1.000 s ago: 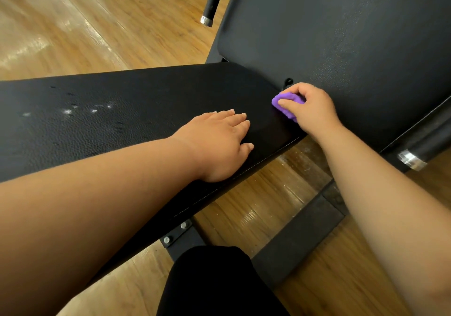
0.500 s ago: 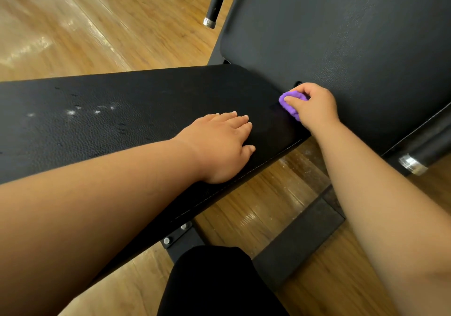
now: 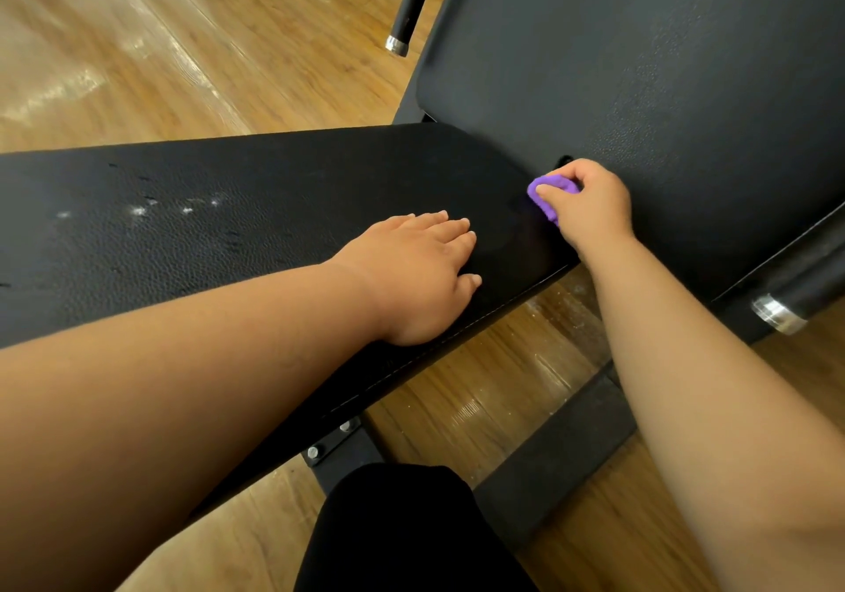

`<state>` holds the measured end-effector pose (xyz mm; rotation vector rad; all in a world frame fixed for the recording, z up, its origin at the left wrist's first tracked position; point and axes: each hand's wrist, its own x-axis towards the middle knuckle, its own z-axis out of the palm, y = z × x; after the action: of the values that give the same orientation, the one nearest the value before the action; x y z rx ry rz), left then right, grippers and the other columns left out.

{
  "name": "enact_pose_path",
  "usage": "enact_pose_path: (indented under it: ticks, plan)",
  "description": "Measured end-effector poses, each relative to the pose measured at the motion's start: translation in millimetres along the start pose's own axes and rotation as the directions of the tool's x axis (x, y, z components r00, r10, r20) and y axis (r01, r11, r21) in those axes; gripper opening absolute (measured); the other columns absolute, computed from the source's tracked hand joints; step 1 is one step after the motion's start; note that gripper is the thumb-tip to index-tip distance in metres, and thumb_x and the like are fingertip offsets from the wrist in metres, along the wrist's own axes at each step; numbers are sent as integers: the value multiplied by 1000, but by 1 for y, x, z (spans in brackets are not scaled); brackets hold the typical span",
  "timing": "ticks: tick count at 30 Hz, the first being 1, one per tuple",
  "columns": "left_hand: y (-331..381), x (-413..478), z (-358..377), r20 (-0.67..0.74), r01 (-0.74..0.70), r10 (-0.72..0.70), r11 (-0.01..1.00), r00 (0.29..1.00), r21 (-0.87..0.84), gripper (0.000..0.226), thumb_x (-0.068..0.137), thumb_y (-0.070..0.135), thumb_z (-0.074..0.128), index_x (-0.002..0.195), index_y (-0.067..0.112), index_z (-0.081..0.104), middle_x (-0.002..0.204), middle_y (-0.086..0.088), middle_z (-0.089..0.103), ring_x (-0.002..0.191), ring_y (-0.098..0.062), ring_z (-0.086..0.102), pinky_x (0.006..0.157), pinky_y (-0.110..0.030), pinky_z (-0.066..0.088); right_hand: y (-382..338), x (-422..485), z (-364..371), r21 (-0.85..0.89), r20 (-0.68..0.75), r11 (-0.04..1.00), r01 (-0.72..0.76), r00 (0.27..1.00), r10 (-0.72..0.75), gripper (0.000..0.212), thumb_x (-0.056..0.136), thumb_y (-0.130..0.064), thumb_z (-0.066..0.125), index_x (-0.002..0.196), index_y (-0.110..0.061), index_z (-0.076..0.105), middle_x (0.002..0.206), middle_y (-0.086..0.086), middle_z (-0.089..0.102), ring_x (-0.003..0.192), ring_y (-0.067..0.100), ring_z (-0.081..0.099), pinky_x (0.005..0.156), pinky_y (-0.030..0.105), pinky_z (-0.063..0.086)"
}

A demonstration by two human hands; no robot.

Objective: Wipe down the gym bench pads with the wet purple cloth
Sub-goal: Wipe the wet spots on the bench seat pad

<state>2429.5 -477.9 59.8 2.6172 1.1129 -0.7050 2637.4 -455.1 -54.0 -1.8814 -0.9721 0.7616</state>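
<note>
A black seat pad (image 3: 205, 225) stretches from the left edge to the centre. It meets a tilted black back pad (image 3: 640, 65) at the upper right. My right hand (image 3: 590, 205) grips a bunched purple cloth (image 3: 546, 191) and presses it on the seat pad's right end, at the seam with the back pad. Most of the cloth is hidden under my fingers. My left hand (image 3: 420, 271) rests flat on the seat pad near its front edge, fingers straight. White specks (image 3: 139, 211) and small dark marks dot the seat pad's left part.
Wooden floor (image 3: 160, 65) surrounds the bench. A black bar with a chrome end (image 3: 411, 1) hangs at the top centre; another chrome-capped bar (image 3: 786, 308) sticks out at the right. The black bench frame (image 3: 548, 459) with bolts and my dark-clad knee (image 3: 402, 532) lie below.
My right hand has slid the cloth a little to the right along the seam between the pads. My left hand has stayed flat in the same place.
</note>
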Motion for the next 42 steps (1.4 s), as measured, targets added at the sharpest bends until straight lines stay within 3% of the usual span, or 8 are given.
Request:
enact_pose_path:
  ticks: [5,10,16,22,27,32,38,42]
  plan:
    - [1,1,0,3,5,-5,1000,1000,9,60,103,46,19,155,19,7,163,3,3,150,-14,-1,121,-32,3,-4,-15,-1,28,193,992,123,973,-126,6,87,-18,70,85,-22,66,72,-5,64,54,-1,56,49,14,47]
    - [1,0,0,2,3,-3,1000,1000,6,60,103,46,19,155,20,7,163,3,3,150,-14,-2,122,-33,3,0,2,-6,2,9,1000,-8,1000,8,21,86,-11,65,72,-26,59,68,-5,60,56,5,54,53,16,48]
    - [1,1,0,3,4,-4,1000,1000,8,60,103,46,20,155,19,8,163,3,3,150,-14,-1,122,-32,3,-10,-24,1,-6,182,984,176,968,-172,10,87,-21,70,81,-25,63,77,-11,64,58,-1,57,51,14,46]
    - [2,1,0,4,12,-12,1000,1000,2,60,103,46,20,155,20,8,163,4,4,149,-13,-1,122,-32,3,-6,-12,2,18,0,999,36,999,-36,4,86,-12,65,86,-16,65,72,-8,60,68,11,58,52,8,42]
    - [2,1,-1,8,11,-11,1000,1000,1,60,103,46,21,155,19,9,163,3,5,150,-14,1,122,-32,4,-15,-43,6,6,159,981,192,969,-190,4,88,-22,68,89,-19,66,84,-8,65,71,4,59,59,15,48]
    - [4,-1,-3,14,20,-19,1000,1000,-9,59,103,46,22,155,20,10,163,4,5,149,-13,1,122,-32,4,-11,-23,1,19,29,999,41,999,-42,5,86,-17,66,89,-13,67,74,-5,62,63,8,60,57,22,49]
    - [6,-3,-5,3,33,-33,999,999,-16,60,103,45,24,155,18,10,163,1,8,150,-15,3,122,-33,6,-23,-58,8,4,164,980,198,967,-196,5,88,-24,69,87,-22,64,82,-17,60,76,1,57,60,12,44]
    - [8,-7,-5,-17,92,-92,995,996,-24,63,103,48,25,155,16,10,163,1,5,150,-15,1,119,-32,6,-22,-45,4,24,62,997,75,995,-76,9,88,-18,65,80,-22,62,72,-8,60,63,9,57,58,23,45]
